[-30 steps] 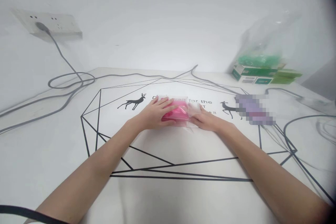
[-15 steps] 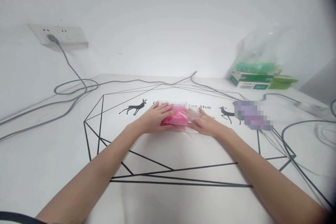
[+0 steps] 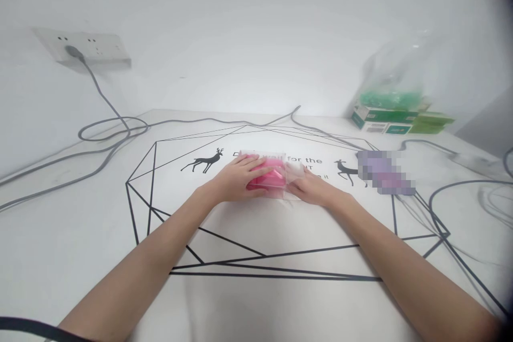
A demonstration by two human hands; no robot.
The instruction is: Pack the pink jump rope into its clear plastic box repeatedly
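A pink item (image 3: 272, 173), folded or soft-looking, lies inside a clear plastic bag (image 3: 276, 193) in the middle of the table. My left hand (image 3: 242, 177) rests flat on the bag's left part, its fingers spread over the pink item. At the bag's right end, my right hand (image 3: 310, 186) has its fingers bent around the clear flap (image 3: 295, 170), which looks whitish and lifted there. Part of the flap is hidden behind the right fingers. What exactly the pink item is, I cannot make out.
The white table mat (image 3: 240, 230) carries black lines, deer and lettering. A blurred-out purple object (image 3: 380, 171) lies to the right, among grey cables (image 3: 460, 184). Green and white boxes (image 3: 385, 117) with a clear bag on top stand back right. A socket panel (image 3: 96, 48) is on the wall.
The right hand has shifted slightly at the flap, which now stands up a little more. The left hand stays on the bag. The whole view has moved slightly.
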